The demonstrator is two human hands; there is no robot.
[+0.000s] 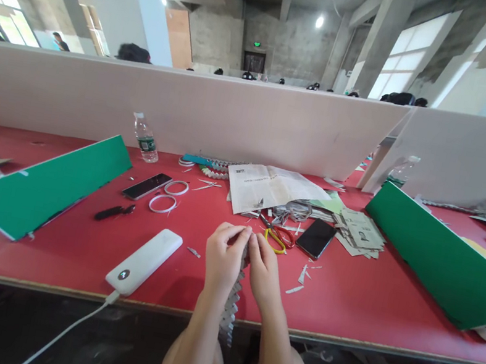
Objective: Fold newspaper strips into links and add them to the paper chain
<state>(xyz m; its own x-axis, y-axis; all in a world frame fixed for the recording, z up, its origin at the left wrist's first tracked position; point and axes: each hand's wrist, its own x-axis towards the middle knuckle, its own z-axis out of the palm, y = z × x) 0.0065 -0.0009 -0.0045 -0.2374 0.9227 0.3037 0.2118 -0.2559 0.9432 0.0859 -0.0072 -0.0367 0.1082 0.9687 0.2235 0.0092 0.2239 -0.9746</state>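
Close together over the red table, my left hand (225, 254) and my right hand (262, 266) pinch the upper end of a folded paper strip (230, 308). The grey-white strip has zigzag edges and hangs down between my forearms past the table's edge. Fingertips of both hands nearly meet and hide the strip's top. Just beyond my right hand lie yellow-handled scissors (275, 242) and red-handled scissors (286, 236). A black phone (316, 239) is right of them. Behind my hands a printed paper sheet (272, 188) covers part of a pile of paper strips (297, 210).
A white power bank (144, 262) with a cable, another phone (147, 186), two white rings (162, 203) and a black tool (114, 211) lie left. Green boards (51, 189) flank both sides. A bottle (146, 141) stands by the white partition (180, 111). Beyond are people's heads.
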